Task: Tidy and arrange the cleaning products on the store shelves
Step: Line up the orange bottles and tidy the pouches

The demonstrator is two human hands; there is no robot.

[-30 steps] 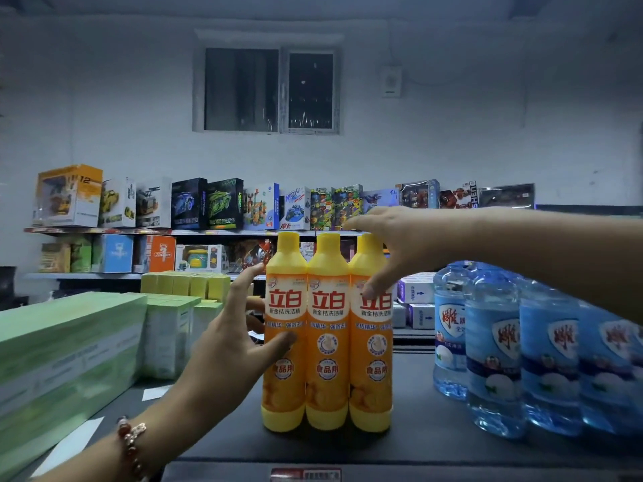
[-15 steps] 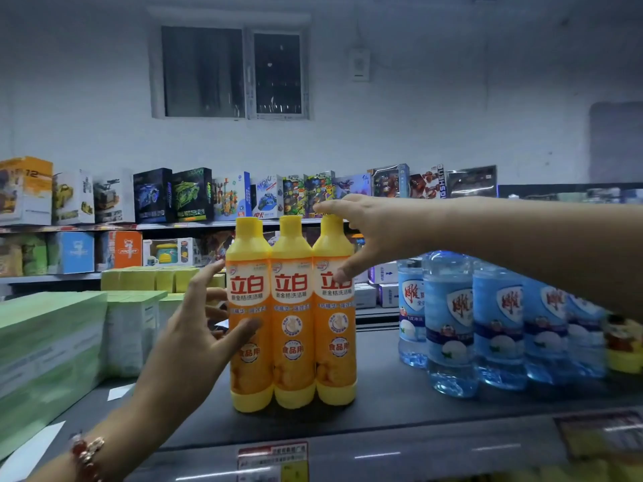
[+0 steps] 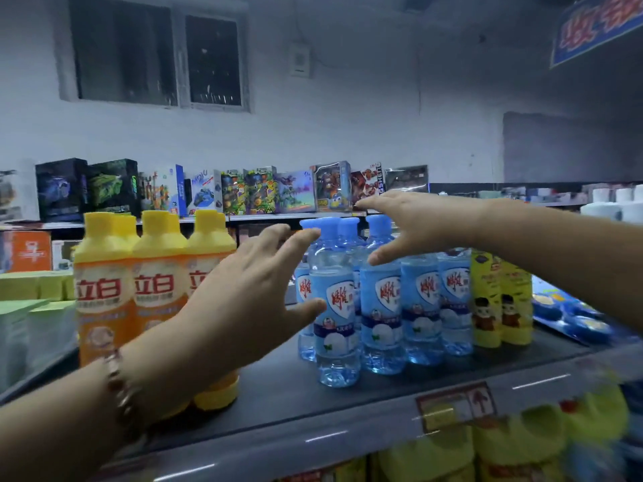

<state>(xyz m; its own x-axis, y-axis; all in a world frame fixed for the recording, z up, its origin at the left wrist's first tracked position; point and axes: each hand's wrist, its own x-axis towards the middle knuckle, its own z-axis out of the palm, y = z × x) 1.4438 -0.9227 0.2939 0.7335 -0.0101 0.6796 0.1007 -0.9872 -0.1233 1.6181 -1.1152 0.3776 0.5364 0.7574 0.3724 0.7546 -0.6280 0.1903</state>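
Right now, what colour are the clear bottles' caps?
Blue caps on the clear plastic bottles; head view.

Both forearms are bare, without sleeves, and a beaded bracelet (image 3: pixel 120 387) circles the left wrist.

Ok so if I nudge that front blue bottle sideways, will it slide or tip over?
The front blue bottle looks tall with a narrow base, so a push near its cap would probably tip it. It appears full, so likely heavy enough to slide if pushed low. Neighbouring blue bottles stand close and might brace it, or topple too.
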